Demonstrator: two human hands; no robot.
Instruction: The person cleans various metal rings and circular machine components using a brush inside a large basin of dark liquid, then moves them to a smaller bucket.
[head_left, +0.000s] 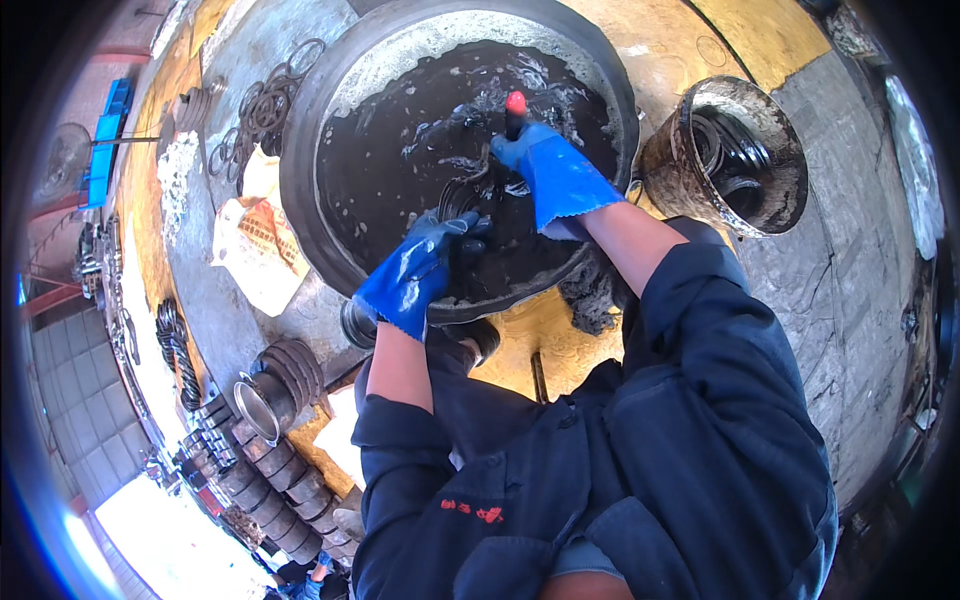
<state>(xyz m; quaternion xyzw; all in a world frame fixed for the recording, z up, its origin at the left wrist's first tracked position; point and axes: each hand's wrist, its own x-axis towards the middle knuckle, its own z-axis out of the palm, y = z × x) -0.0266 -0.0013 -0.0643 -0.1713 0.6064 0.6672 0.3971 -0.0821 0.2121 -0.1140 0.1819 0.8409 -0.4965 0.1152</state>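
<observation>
Both my hands wear blue rubber gloves and work over a large round tub [302,190] of black liquid. My left hand [428,245] is closed on a bunch of thin dark rings [460,197] at the liquid's surface, near the middle of the tub. My right hand [530,152] is wrapped round a dark-handled tool [515,105] whose red end sticks up above the fist. Its working end is hidden below the glove, close to the rings. White streaks of foam or ripples show on the liquid around both hands.
A crusted bucket [680,170] with dark rings inside stands right of the tub. Loose rings [265,110] and a torn printed sack [258,255] lie to the left. Stacked metal cylinders [290,480] and a ribbed metal part [285,385] stand at lower left.
</observation>
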